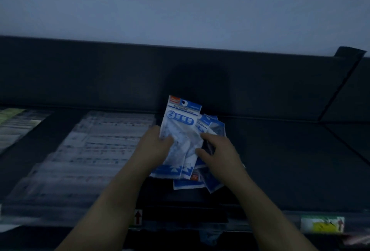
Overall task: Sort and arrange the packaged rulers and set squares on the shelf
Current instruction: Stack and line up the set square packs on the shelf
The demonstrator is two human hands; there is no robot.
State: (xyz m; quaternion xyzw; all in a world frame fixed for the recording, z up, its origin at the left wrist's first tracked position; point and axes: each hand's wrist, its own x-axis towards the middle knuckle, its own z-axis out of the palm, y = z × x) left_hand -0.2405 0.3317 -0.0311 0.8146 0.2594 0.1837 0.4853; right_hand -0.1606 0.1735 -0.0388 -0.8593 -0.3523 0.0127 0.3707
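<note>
Several blue-and-white set square packets (180, 130) form a loose, fanned bundle above the dark shelf (280, 160). My left hand (154, 146) grips the bundle's left edge, thumb on the front packet. My right hand (218, 152) holds the right side, fingers curled over the packets' faces. The front packet stands upright with its hang hole at the top; others splay out behind and below it. To the left, long packaged rulers (90, 150) lie flat on the shelf in overlapping rows.
A dark back panel (140, 74) rises behind the shelf, with a pale wall above. A slanted divider (340, 90) stands at the right. More packets (14, 126) lie at far left. Price tags (322, 224) sit on the shelf's front rail.
</note>
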